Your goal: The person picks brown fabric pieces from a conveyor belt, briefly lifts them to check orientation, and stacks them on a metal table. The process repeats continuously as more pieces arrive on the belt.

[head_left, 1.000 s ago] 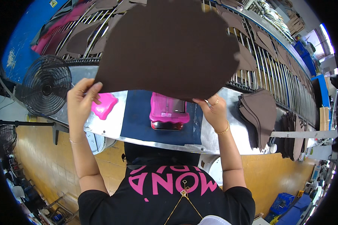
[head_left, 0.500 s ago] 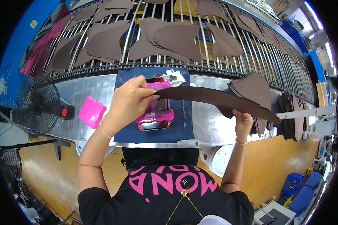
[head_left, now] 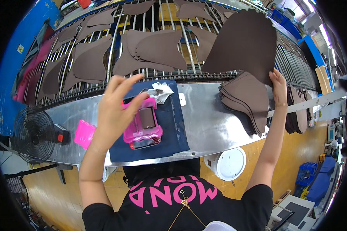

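My right hand grips the lower right edge of a large dark brown cut piece of sheet material, curved at the top. The piece is raised over the conveyor, its lower part above a fanned stack of similar brown pieces. Nothing is in my left hand, which hovers with fingers apart beside a pink plastic box with a dark brown roller-like part inside. Beneath the box lies a dark blue mat, with a crumpled white wrapper near its far edge.
Beyond the metal table runs a conveyor of metal bars carrying several brown cut pieces. A black fan and a pink plastic lid are at left. A white bucket stands below the front edge.
My left hand has let go of the brown piece and opened. My right hand has moved right and up, swinging the piece from edge-on to broad side over the conveyor. The view has shifted.
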`<state>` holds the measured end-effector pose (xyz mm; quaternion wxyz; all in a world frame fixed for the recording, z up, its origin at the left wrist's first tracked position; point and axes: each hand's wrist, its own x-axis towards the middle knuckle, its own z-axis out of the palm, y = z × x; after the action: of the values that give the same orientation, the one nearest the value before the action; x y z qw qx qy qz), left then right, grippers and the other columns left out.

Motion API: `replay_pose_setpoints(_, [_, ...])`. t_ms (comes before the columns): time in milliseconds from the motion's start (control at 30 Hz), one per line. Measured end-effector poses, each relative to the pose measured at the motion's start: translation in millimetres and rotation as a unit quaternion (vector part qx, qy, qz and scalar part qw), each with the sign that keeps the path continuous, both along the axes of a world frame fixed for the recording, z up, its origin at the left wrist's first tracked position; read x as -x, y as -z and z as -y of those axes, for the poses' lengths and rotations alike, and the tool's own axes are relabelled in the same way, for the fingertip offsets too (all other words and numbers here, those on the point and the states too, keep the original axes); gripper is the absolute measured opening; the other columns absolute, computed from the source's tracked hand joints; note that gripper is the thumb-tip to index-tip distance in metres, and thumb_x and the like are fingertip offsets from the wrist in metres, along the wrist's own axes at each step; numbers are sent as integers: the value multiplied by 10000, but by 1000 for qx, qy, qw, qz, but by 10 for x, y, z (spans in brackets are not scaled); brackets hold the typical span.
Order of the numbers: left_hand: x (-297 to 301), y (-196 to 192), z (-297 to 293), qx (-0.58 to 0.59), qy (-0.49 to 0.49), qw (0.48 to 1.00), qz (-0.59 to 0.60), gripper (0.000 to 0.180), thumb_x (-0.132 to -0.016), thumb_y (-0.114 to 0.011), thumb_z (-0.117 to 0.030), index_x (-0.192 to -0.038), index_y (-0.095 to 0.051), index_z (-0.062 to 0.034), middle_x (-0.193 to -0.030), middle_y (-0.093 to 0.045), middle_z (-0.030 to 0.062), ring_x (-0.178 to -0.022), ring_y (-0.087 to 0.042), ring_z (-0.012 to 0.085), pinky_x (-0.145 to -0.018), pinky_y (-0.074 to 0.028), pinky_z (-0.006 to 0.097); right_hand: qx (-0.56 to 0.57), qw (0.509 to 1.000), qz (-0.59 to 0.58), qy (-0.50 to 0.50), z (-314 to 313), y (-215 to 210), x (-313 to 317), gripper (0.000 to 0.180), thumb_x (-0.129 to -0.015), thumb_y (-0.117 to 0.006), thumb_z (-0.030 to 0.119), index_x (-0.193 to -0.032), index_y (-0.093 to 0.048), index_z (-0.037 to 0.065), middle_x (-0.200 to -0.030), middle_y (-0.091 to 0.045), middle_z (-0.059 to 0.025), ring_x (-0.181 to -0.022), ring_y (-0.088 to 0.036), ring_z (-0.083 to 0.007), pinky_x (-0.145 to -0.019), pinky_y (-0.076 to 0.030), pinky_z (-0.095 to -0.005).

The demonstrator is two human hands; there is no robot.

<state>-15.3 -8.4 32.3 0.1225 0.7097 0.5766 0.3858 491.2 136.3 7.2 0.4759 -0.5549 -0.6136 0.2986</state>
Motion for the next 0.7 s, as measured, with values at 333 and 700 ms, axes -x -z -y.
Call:
replay_pose_setpoints(333, [773,333,300,61,-229,970,45,418,-824,-689,-99,-1233,-600,-102,-852,-447,-10,-599,-272,72,-531,-273,213,142,989,37,22,-1679,911,-389,419,-872,-644,72,-1247,-532,-78,-1087,-654,-113,-926,-623,-143,-836,-482,-261])
replay_pose_setpoints(700, [1106,497,250,6,-293,955,49,397,-880,-637,-96,-1270,-566,-108,-875,-430,-27,-579,-246,53,-498,-236,206,170,932,302,104,-2160,1549,-170,351,-831,-674,239,-1168,-653,144,-1099,-681,-92,-1043,-631,-235,-938,-422,-475])
